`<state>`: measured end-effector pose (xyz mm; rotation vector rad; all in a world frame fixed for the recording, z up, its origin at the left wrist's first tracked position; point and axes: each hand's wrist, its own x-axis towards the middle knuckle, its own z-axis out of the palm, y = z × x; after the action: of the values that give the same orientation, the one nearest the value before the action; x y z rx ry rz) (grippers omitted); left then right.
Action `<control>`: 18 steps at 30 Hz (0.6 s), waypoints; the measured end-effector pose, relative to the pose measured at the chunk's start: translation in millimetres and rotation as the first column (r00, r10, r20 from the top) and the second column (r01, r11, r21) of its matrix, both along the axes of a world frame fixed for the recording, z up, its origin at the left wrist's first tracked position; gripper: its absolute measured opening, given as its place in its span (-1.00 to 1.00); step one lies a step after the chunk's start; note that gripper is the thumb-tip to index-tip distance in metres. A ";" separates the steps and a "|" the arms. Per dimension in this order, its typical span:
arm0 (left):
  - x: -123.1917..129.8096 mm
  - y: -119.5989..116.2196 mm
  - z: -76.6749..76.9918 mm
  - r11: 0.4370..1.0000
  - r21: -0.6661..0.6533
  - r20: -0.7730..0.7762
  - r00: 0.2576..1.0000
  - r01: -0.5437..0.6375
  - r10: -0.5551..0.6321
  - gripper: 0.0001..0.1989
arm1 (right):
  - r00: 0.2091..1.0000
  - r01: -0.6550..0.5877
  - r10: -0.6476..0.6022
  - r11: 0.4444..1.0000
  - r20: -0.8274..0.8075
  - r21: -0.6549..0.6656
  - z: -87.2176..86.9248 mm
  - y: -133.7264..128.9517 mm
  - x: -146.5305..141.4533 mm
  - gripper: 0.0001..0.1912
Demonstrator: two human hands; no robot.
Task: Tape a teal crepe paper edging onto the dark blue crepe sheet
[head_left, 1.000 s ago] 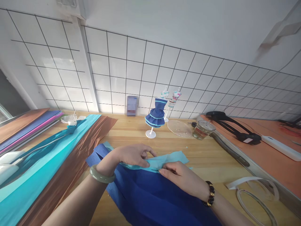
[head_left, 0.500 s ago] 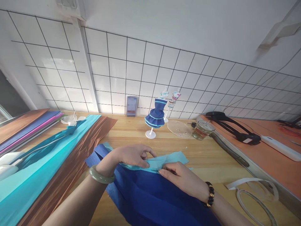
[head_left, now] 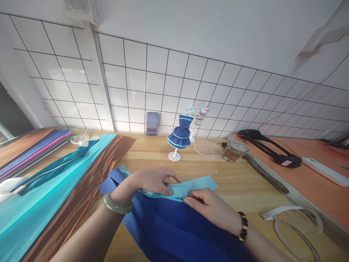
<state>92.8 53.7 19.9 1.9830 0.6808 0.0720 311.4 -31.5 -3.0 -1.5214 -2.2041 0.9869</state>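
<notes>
A dark blue sheet of crepe paper (head_left: 174,225) lies in front of me, with a light blue crepe paper strip (head_left: 203,183) along its upper edge. My left hand (head_left: 154,181), with a jade-green bangle at the wrist, has its thumb and curled fingers closed on the strip. To its right, my right hand (head_left: 211,203) pinches the same strip where it meets the dark blue sheet; a beaded bracelet is on that wrist. Some of the fingertips are hidden by the paper. Beyond the hands, a small blue ruffled dress (head_left: 180,133) with light blue bands stands on a white stand.
Turquoise paper (head_left: 46,198) and brown paper (head_left: 79,193) stretch along the left. Behind the dress are small patterned figures (head_left: 202,114). A clear disc (head_left: 207,149), a lidded glass jar (head_left: 235,151), white tape (head_left: 289,209) and an orange mat (head_left: 324,153) are on the right.
</notes>
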 end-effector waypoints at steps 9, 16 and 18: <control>0.9 0.4 -0.1 1.000 0.010 -0.002 1.000 -0.003 0.003 -0.52 | 1.000 0.016 -0.016 1.000 0.004 0.015 2.1 -1.2 -1.5 -0.55; 1.3 0.2 -0.8 1.000 0.008 0.014 1.000 0.012 -0.012 -0.53 | 1.000 0.025 -0.025 0.999 -0.003 0.037 2.8 -1.8 -1.8 -0.55; 1.5 0.5 -1.4 1.000 0.009 0.021 1.000 0.016 -0.016 -0.53 | 1.000 0.020 -0.020 0.999 0.003 0.034 3.5 -2.1 -1.2 -0.56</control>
<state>94.3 54.2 18.5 1.9931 0.6516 0.0866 310.2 -33.5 0.4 -1.5288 -2.1923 0.9364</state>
